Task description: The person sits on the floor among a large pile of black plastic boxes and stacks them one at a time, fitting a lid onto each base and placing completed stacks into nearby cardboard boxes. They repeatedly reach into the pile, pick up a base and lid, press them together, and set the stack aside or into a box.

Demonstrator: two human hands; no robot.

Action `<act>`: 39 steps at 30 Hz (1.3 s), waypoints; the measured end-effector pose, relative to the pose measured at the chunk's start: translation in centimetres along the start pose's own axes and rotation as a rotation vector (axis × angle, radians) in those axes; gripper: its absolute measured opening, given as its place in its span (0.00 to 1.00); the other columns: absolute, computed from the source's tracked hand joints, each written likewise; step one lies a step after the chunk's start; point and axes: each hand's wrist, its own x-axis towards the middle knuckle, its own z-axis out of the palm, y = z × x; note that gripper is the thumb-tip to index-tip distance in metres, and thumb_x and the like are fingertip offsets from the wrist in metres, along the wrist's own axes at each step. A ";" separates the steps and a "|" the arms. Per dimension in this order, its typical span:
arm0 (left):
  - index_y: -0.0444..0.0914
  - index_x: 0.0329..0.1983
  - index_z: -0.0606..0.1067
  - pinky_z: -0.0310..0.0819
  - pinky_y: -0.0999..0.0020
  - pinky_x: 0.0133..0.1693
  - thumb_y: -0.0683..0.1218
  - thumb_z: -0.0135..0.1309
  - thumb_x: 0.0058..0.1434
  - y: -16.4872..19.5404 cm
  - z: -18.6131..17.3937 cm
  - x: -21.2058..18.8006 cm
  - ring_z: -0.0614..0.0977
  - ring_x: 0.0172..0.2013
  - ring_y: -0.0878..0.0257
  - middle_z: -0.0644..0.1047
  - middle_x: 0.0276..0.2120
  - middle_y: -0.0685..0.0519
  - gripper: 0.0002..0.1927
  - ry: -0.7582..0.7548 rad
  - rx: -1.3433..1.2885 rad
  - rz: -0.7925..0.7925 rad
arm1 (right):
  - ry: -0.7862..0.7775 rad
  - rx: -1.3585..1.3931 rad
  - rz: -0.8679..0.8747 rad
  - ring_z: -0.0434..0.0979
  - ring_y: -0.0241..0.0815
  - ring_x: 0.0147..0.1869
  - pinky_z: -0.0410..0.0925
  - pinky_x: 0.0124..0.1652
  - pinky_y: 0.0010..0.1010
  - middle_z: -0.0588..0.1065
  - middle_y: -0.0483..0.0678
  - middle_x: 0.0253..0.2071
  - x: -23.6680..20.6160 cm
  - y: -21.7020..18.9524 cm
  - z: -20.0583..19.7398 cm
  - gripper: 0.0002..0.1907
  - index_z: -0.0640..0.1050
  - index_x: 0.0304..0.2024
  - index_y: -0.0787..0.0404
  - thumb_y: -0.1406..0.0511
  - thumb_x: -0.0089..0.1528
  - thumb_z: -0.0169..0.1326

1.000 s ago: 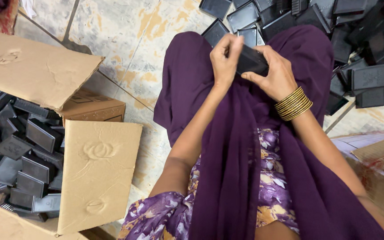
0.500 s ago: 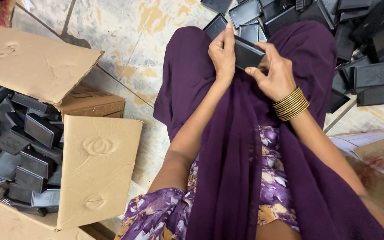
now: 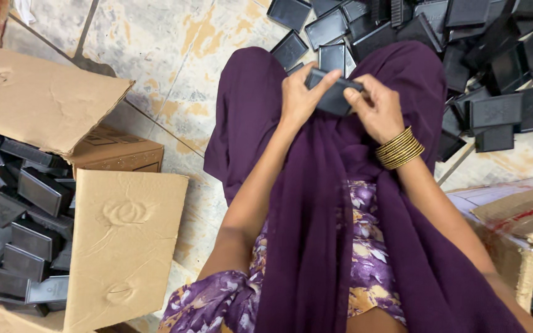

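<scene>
I hold a small black tray [image 3: 334,95] over my lap, my left hand [image 3: 297,92] pinching its near end and my right hand [image 3: 377,108] clamped on the far end, so both thumbs can work it. More trays [image 3: 495,114] lie beyond my grip.

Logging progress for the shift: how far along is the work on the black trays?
Looks done: an open cardboard box on the left already holds many black trays, though whether those are finished is not certain. In hand: the left hand and right hand both grip one black piece over the lap. Left: a large loose pile of trays lies on the floor ahead.
</scene>
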 end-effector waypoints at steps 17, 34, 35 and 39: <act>0.33 0.53 0.71 0.78 0.68 0.36 0.50 0.49 0.69 0.2 -36.9 -9.1 0.81 0.38 0.58 0.76 0.43 0.46 0.17 1.586 0.048 0.236 | -0.023 -0.094 -0.081 0.82 0.46 0.43 0.75 0.42 0.33 0.78 0.51 0.41 4.4 5.6 -2.1 0.05 0.76 0.47 0.66 0.74 0.69 0.54; 0.41 0.54 0.73 0.71 0.52 0.52 0.44 0.60 0.57 -7.1 -0.7 12.7 0.77 0.53 0.52 0.77 0.49 0.49 0.20 -0.201 1.292 -0.083 | 0.005 -0.824 -0.474 0.67 0.50 0.70 0.57 0.67 0.45 0.74 0.44 0.58 17.6 6.3 2.8 0.01 0.84 0.39 0.52 0.65 0.65 0.64; 0.42 0.54 0.73 0.72 0.51 0.51 0.43 0.60 0.57 -7.1 -0.5 13.0 0.78 0.52 0.52 0.78 0.48 0.49 0.20 -0.216 1.277 -0.067 | -0.003 -0.829 -0.481 0.67 0.52 0.69 0.57 0.66 0.46 0.74 0.45 0.58 17.5 6.0 2.7 0.03 0.83 0.38 0.52 0.64 0.62 0.65; 0.43 0.45 0.74 0.72 0.51 0.47 0.53 0.71 0.39 -7.0 -0.5 13.4 0.78 0.50 0.52 0.77 0.49 0.49 0.30 -0.339 1.206 -0.077 | -0.002 -0.874 -0.524 0.67 0.53 0.66 0.57 0.62 0.47 0.74 0.46 0.57 17.1 5.3 2.7 0.07 0.82 0.36 0.54 0.63 0.56 0.66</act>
